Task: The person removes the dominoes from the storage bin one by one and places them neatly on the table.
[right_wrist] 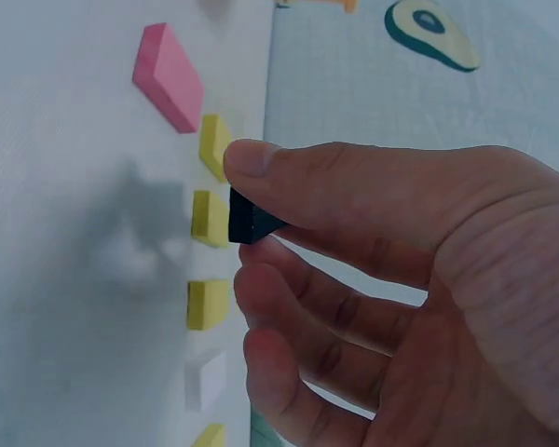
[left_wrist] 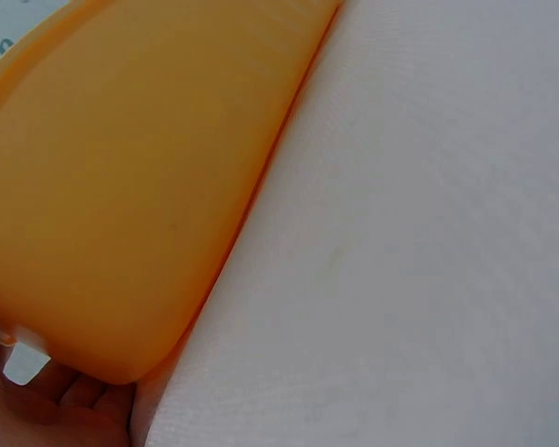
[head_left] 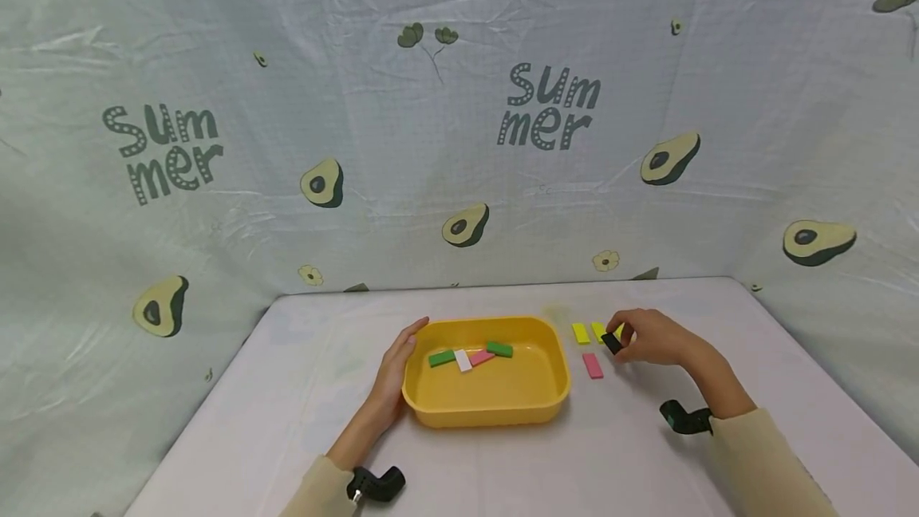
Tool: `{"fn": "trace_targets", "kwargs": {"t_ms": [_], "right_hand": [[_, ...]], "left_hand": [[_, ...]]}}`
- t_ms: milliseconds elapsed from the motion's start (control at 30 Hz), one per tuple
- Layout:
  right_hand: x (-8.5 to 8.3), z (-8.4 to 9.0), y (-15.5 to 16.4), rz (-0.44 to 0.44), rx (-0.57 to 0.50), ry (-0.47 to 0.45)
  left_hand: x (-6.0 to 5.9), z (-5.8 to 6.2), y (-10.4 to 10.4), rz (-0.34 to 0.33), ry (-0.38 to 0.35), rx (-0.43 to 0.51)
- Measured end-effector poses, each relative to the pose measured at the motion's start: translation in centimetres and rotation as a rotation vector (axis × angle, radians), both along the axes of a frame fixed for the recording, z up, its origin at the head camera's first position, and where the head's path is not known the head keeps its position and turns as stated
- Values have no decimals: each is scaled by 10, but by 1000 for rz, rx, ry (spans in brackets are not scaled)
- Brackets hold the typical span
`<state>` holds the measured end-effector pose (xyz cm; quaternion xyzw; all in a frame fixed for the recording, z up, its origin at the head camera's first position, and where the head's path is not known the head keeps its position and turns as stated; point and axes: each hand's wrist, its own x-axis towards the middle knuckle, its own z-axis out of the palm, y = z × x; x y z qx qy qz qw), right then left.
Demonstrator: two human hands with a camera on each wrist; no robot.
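A yellow tray stands in the middle of the white table and holds two green blocks, a white block and a pink block. My left hand rests with straight fingers against the tray's left wall. To the tray's right, my right hand pinches a black block between thumb and fingers; the right wrist view shows the black block lifted off the table. Under it lie yellow blocks and a pink block.
In the right wrist view, several yellow blocks, a white block and the pink block lie in a row on the table. An avocado-print cloth hangs close behind the table. Bare tabletop lies in front of the tray.
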<state>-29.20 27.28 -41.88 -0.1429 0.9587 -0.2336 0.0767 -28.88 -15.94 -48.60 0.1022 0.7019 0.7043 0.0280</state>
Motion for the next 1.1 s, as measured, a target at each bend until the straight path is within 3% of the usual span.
{"fn": "trace_targets", "kwargs": {"t_ms": [533, 1100], "right_hand": [[-2, -12, 4, -47, -11, -130], [-3, -17, -3, -83, 28, -117]], "left_hand": [[-2, -1, 0, 5, 10, -2], [1, -1, 0, 1, 15, -3]]}}
